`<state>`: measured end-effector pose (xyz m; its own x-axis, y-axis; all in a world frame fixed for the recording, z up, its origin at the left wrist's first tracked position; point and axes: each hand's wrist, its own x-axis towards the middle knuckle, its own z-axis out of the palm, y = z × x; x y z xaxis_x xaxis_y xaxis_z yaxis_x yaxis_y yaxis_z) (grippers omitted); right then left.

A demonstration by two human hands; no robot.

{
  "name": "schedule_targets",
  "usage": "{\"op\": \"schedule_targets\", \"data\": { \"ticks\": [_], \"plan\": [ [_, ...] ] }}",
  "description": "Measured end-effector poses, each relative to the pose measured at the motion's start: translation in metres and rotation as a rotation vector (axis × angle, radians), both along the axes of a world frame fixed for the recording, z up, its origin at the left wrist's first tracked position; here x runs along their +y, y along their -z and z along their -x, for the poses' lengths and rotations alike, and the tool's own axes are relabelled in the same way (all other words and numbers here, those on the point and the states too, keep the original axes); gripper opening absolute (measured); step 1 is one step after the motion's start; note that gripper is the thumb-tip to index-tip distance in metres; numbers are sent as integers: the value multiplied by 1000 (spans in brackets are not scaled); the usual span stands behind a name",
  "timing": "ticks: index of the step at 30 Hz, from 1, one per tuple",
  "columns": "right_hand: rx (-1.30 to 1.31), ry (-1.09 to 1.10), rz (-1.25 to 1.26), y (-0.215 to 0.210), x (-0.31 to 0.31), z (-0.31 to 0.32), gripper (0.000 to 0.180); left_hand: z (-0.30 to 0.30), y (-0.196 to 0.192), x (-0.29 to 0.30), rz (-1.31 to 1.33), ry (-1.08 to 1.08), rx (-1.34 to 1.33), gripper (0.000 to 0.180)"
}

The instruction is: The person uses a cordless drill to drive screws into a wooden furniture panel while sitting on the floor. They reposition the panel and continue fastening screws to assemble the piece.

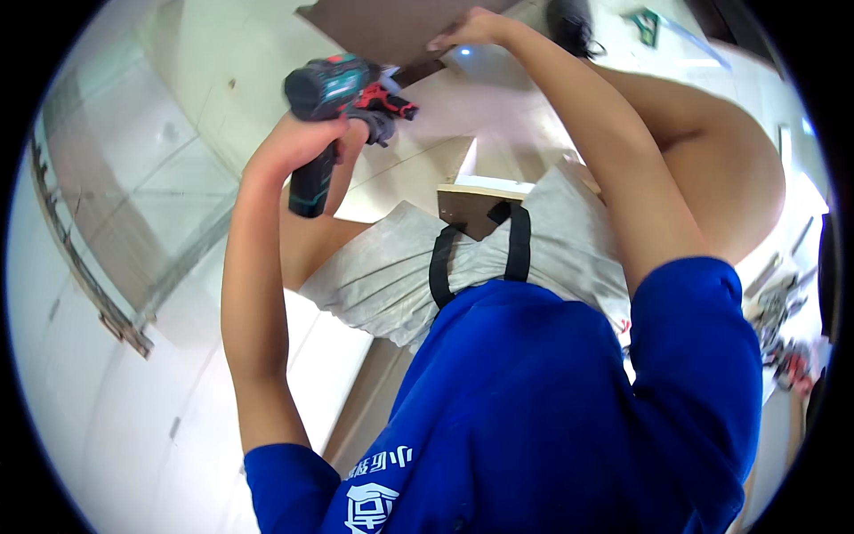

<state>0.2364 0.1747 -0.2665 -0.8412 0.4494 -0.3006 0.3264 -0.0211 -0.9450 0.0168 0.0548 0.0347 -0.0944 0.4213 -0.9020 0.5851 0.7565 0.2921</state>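
Observation:
My left hand (316,142) is wrapped round the handle of a cordless drill (327,89), dark with green and red parts. Its black battery end hangs below my fist. Just beyond, a red and black item (384,100) is partly hidden by the drill, and its kind is unclear. At the top of the view, my right hand (471,28) grips the near edge of a flat brown panel (378,28). The far part of that panel runs out of view.
A smaller brown board with a pale edge (464,206) stands between my bent legs. My black shoe (569,25) is beside the panel, with a green item (647,27) farther right. Several blurred tools (787,356) lie at the right rim. A worn metal strip (84,276) lies at left.

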Motion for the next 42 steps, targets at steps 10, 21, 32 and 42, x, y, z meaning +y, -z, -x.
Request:
{"op": "schedule_targets", "data": {
  "ticks": [10, 21, 32, 42],
  "plan": [
    [-25, 692, -243, -30, -61, 19, 78, 18, 13, -4, -20, 120, -32, 19],
    [-113, 886, -384, -11, -112, 46, 145, 6, 17, -12, -66, 65, 14, 19],
    [135, 923, -413, 13, -100, 47, 138, 4, 16, -8, -70, 102, 21, 24],
    [31, 841, -358, -16, -93, 33, 114, 3, 9, -8, -20, 122, 15, 14]
  ]
}}
